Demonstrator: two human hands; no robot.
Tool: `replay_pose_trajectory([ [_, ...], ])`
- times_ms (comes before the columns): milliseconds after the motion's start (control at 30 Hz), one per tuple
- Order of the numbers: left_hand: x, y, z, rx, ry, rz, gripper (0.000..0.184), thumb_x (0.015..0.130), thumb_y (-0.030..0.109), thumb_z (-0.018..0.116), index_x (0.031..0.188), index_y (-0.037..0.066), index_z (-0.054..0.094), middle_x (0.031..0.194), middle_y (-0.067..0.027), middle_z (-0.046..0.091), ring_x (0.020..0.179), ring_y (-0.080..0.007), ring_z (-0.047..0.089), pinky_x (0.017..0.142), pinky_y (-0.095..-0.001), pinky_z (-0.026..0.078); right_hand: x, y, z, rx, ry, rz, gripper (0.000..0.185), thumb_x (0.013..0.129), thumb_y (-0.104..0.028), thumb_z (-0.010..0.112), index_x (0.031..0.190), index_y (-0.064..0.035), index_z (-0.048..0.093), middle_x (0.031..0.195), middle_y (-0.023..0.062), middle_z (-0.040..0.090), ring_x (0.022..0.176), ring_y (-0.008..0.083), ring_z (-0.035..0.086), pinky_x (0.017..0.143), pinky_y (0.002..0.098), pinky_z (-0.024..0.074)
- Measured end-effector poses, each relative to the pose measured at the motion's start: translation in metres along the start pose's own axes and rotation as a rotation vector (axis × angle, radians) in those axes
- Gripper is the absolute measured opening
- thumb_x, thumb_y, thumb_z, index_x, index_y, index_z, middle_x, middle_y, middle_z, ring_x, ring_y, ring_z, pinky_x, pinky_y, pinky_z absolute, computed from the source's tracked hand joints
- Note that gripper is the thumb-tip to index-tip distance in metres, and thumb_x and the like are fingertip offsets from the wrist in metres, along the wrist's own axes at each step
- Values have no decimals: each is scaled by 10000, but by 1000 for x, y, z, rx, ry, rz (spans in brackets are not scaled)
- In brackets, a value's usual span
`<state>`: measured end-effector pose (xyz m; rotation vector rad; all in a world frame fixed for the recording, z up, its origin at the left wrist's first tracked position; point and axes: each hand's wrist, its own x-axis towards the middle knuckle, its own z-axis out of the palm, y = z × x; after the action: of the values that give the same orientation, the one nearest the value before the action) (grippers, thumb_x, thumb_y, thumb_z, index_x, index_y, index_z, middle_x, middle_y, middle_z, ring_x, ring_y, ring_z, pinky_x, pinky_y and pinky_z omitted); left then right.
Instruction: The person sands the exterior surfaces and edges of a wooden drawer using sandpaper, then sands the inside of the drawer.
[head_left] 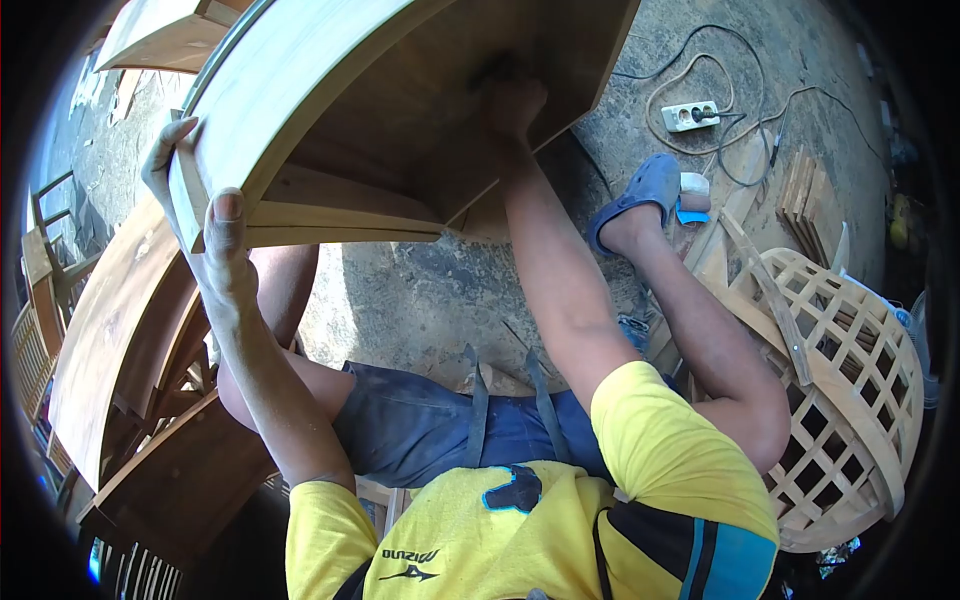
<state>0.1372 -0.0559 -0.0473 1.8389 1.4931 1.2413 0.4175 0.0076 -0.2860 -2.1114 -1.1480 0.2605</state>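
My left hand (pixel 222 235) grips the lower left corner of a curved wooden furniture piece (pixel 275 95), with the thumb on the near side and the fingers around the outer edge. The piece is tilted up in front of me, its hollow inner side facing me. My right hand (pixel 515 103) reaches into that hollow and presses against the shaded inner panel. Its fingers look curled; a dark patch lies by them, and what they hold, if anything, is lost in shadow.
Curved wooden parts (pixel 120 330) are stacked at the left. A wooden lattice piece (pixel 835 400) lies at the right, near thin wood strips (pixel 803 195). A white power strip (pixel 690 116) with looping cables sits on the concrete floor, beyond my clog-covered foot (pixel 640 195).
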Motion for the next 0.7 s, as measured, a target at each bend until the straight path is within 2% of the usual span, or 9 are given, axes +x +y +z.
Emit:
replay_pose_trajectory([
  [33,0,3,-1,1,-13,-26,975,800,761,667,1468,87,440,1405,-165,414,1424,-357,366,1203,-545,233,-11,16,10,-7,-4,9,260,906,-267,619,1028,-114,791,942,126,776,835,329,760,750,454,617],
  [100,3,-2,2,-18,2,14,968,802,756,669,1465,87,445,1404,-164,413,1424,-356,363,1201,-546,233,-7,60,54,-82,163,-167,244,899,-253,616,1010,-115,785,930,132,773,828,329,757,747,464,617],
  [133,3,-4,1,-23,7,36,962,804,752,671,1463,87,450,1402,-163,411,1425,-356,361,1199,-546,233,1,47,39,-77,170,-174,244,899,-253,616,1010,-115,785,930,132,773,828,329,757,747,464,617],
  [200,0,2,2,-33,4,14,966,803,753,678,1463,86,449,1407,-164,408,1429,-358,357,1202,-552,231,7,17,-6,169,-181,38,262,863,-206,625,1006,-34,761,911,188,768,846,400,753,805,512,608],
  [300,-1,6,2,-19,7,-27,1025,771,791,694,1470,84,443,1418,-170,407,1432,-370,358,1203,-565,240,-9,39,16,-76,-84,-25,264,884,-212,621,1030,-39,757,959,201,765,906,409,749,845,509,599],
  [500,-4,1,2,27,19,24,1005,766,781,700,1477,117,446,1407,-189,438,1423,-397,379,1169,-595,283,-56,16,21,183,-298,17,272,906,-225,619,1050,-37,752,1021,215,759,992,422,732,892,494,589],
  [600,-3,1,2,33,13,38,986,775,770,698,1481,132,441,1419,-198,437,1425,-405,382,1162,-602,299,-107,-10,16,111,-309,-13,271,927,-223,607,1068,-36,744,1052,215,754,1035,428,718,906,491,576],
  [667,-4,2,1,55,9,37,981,778,767,699,1483,138,436,1423,-203,440,1420,-410,391,1152,-605,318,-140,12,34,9,-165,-413,347,867,-185,697,1175,-27,686,1072,226,739,1019,443,703,911,509,574],
  [700,0,5,4,30,-15,17,982,777,766,702,1487,146,428,1423,-211,446,1413,-417,403,1138,-605,342,-120,11,10,167,-190,-293,355,881,-201,696,1188,-23,678,1082,225,737,1038,443,698,904,513,574],
])
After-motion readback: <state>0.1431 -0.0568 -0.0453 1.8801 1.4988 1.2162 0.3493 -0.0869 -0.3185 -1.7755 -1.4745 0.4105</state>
